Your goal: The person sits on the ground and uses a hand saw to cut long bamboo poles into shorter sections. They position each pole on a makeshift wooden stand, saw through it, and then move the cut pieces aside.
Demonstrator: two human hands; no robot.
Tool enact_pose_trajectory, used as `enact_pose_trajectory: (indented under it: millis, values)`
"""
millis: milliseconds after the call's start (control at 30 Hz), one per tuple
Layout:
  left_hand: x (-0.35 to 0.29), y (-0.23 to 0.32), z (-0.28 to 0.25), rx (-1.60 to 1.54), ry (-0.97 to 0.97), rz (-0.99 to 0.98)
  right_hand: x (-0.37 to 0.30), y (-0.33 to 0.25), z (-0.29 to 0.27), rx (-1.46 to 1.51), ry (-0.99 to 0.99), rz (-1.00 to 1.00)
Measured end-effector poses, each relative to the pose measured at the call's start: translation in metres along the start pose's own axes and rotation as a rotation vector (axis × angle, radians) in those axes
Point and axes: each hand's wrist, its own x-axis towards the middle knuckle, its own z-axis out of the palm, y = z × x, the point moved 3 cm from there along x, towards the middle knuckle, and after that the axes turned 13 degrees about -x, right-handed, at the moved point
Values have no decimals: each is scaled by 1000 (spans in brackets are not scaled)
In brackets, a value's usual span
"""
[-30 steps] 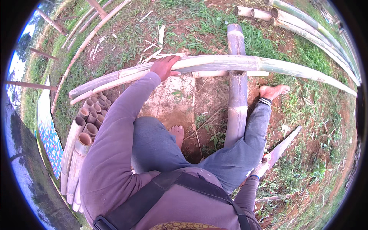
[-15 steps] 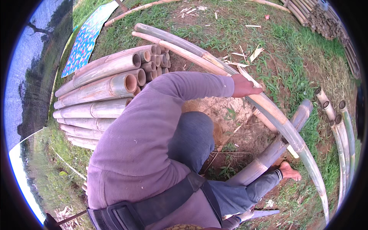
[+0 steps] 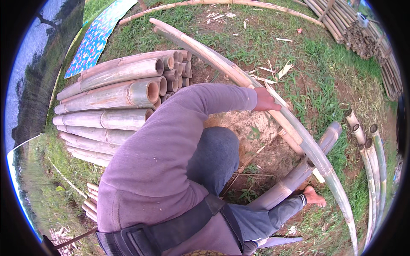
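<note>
My left hand (image 3: 267, 100) is closed around a long bamboo pole (image 3: 318, 155) that slants from the upper left to the lower right. A pale, lighter length of bamboo (image 3: 213, 62) runs along the pole's far part, pressed close to it; whether it is a split half is unclear. Beneath, the pole crosses a thick bamboo log (image 3: 290, 183) lying on the ground, with my bare foot (image 3: 314, 196) beside it. At the lower edge, a grey blade (image 3: 282, 241) shows near a bit of sleeve (image 3: 250, 247). My right hand's fingers cannot be made out there.
To the left lies a stack of thick cut bamboo (image 3: 102, 96). Several thinner poles (image 3: 369, 170) are at the right, and a bundle of poles (image 3: 361, 40) at the upper right. Pale shavings (image 3: 282, 71) litter the grass. A blue patterned cloth (image 3: 96, 40) lies at the far left.
The held bamboo has shifted and turned, its pale length now lying on the far side at the upper end. My left hand appears slightly further left, and the whole view has shifted a little.
</note>
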Motion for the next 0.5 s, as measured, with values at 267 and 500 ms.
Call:
enact_pose_trajectory:
  millis: [267,500]
  values:
    - [-2,4,7,-42,38,12,9,11,24,-883,-287,236]
    - [17,35,-1,-119,-2,34,37,81,96,-480,34,394]
